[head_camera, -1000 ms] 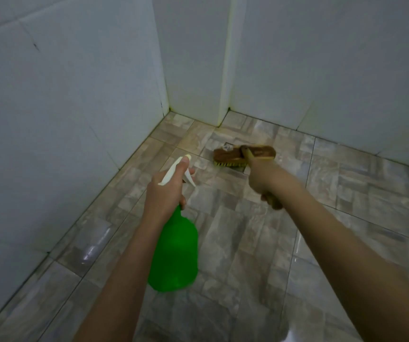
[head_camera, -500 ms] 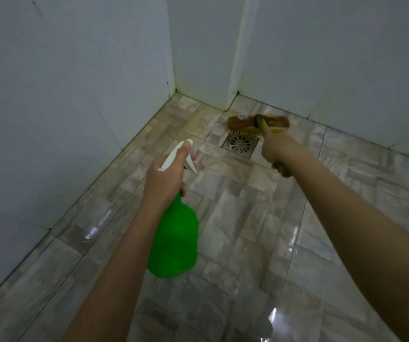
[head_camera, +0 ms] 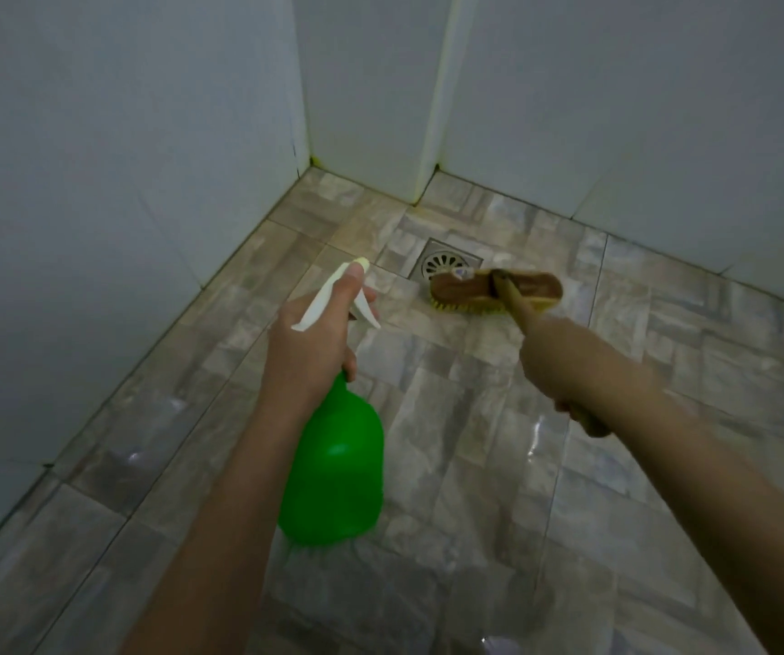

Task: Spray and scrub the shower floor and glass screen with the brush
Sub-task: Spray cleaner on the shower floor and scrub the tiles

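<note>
My left hand (head_camera: pixel 307 352) grips the white trigger head of a green spray bottle (head_camera: pixel 336 470), which hangs over the tiled shower floor (head_camera: pixel 451 465) with its nozzle aimed toward the far corner. My right hand (head_camera: pixel 565 356) is closed around the wooden handle of a scrub brush (head_camera: pixel 494 290). The brush's brown head with yellow bristles rests on the floor, just right of and touching the edge of the square metal drain (head_camera: pixel 444 264). The handle's end sticks out below my wrist.
White tiled walls (head_camera: pixel 121 182) enclose the floor on the left and at the back, meeting at a corner with a white vertical strip (head_camera: pixel 432 111). The grey-brown floor tiles are wet and shiny near me.
The brush head has come back toward me, from beyond the drain to beside its near right edge. The spray bottle has stayed about where it was.
</note>
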Tool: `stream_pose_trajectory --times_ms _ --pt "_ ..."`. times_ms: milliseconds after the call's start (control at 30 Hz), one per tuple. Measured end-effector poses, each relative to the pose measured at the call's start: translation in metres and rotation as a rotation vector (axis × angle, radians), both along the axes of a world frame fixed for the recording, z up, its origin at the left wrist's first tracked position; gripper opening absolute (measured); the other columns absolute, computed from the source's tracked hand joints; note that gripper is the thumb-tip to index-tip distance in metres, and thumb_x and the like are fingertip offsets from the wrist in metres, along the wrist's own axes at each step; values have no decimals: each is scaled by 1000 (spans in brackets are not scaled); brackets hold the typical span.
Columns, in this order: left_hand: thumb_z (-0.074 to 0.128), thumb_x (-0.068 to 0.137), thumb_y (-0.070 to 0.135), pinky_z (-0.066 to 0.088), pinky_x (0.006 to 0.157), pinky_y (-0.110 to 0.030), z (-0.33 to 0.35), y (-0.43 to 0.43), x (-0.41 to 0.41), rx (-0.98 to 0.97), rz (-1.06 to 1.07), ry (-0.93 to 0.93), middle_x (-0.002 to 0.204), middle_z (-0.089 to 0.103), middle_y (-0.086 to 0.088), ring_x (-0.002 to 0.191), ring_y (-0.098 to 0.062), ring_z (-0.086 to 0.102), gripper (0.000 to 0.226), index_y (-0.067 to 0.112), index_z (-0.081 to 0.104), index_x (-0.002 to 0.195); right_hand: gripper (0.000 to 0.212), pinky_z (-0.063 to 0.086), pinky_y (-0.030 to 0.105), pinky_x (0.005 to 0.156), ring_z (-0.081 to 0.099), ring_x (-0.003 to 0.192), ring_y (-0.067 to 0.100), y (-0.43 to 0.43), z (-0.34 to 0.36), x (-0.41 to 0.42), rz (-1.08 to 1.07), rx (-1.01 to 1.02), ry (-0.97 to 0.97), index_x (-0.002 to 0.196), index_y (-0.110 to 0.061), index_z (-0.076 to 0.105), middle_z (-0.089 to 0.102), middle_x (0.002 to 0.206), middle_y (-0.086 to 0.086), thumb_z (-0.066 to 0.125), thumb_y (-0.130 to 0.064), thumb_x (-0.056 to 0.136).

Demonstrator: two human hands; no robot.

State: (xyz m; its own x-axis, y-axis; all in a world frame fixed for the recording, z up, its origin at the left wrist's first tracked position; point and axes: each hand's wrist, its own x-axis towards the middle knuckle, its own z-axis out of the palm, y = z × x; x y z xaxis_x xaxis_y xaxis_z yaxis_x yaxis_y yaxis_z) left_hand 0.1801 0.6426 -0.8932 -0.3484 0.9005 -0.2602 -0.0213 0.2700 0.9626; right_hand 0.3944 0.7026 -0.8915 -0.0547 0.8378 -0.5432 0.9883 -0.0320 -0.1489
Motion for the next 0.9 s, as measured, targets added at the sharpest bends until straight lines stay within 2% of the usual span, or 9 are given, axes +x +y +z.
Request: stream_pose_trajectory --times_ms 100,200,333,400,467,567,733,833,900 --pt "53 98 54 43 47 -26 -3 11 4 -45 -50 -37 91 77 9 38 -13 47 42 55 70 60 85 52 34 41 53 50 23 26 -8 -1 -94 55 32 143 -55 -16 57 83 21 33 -3 96" --pt "54 96 56 44 50 -28 -6 22 9 -56 -93 -27 93 77 -1 39 -14 49 38 54 71 62 85 50 32 40 53 50 25 61 -4 -8 -150 83 38 144 -52 -15 57 80 22 33 -1 96" --pt "54 97 54 45 49 -29 1 39 8 -70 -103 -30 95 75 -7 40 -15 49 37 53 73 65 89 56 38 47 57 50 24 3 2 -19 -115 -10 49 142 -51 -23 49 77 15 33 1 95" --pt "53 97 55 46 50 -28 9 43 5 -108 -103 -29 93 76 -1 40 -14 49 37 57 72 65 93 58 43 55 59 53 25 -10 -4 -26 -91 -33 11 142 -46 -28 48 70 12 35 3 93" --pt "52 97 56 45 49 -26 21 48 2 -153 -123 -6 89 77 10 39 -11 47 39 59 69 62 93 59 47 59 62 58 28 21 -10 -32 -115 23 22 145 -41 -25 56 72 14 37 3 91" --pt "50 96 59 45 48 -24 45 56 -3 -192 -155 47 88 76 12 38 -10 47 37 61 68 64 90 58 48 66 63 67 27 63 -9 -38 -185 48 62 148 -36 -21 61 89 19 38 2 92" --pt "46 96 61 45 47 -18 84 52 -10 -249 -135 105 88 74 13 41 -7 47 37 66 66 65 88 51 35 54 53 51 17 -1 0 -46 -233 -69 53 150 -30 -18 49 64 4 38 3 92" --pt "46 96 61 44 46 -19 108 42 -9 -272 -122 108 88 71 9 42 -8 47 36 68 64 65 89 53 40 51 57 56 24 37 4 -49 -299 -35 86 147 -37 -23 51 72 12 37 0 93" --pt "46 97 57 43 45 -20 129 33 -7 -259 -118 93 89 71 7 41 -9 46 38 69 64 66 75 49 34 40 58 61 28 74 24 -44 -366 -82 159 148 -42 -14 52 83 17 31 -10 98"
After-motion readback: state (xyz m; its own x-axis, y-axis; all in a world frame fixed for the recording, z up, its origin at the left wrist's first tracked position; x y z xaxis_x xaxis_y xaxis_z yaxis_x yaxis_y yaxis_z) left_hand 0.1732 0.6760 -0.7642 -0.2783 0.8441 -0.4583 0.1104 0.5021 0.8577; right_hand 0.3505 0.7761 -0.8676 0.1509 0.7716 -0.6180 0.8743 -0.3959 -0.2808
